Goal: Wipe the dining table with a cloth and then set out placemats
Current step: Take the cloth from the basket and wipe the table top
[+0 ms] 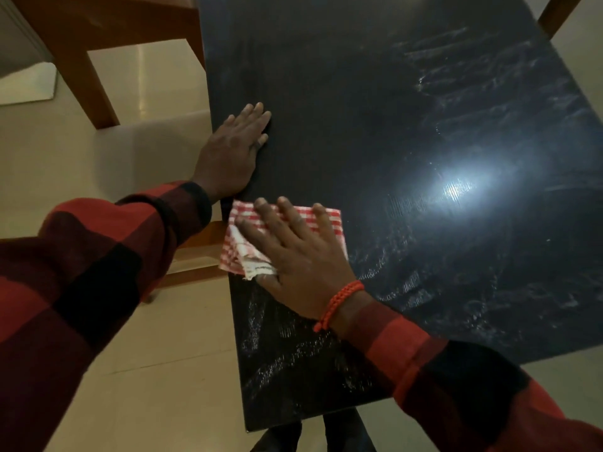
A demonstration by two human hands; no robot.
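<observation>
The dark glossy dining table (375, 102) fills the middle and right of the view, streaked with wet smears and a bright light reflection. A folded red-and-white checked cloth (243, 216) lies at the table's left edge. My right hand (293, 252) presses flat on the cloth, fingers spread over it. My left hand (233, 151) rests flat and open on the table's left edge, just beyond the cloth, holding nothing. No placemats are in view.
A wooden chair (94, 60) stands at the upper left beside the table, and another wooden chair part (202, 239) shows below the left edge. A wooden post (558, 13) is at the top right. Pale tiled floor (156, 370) surrounds the table.
</observation>
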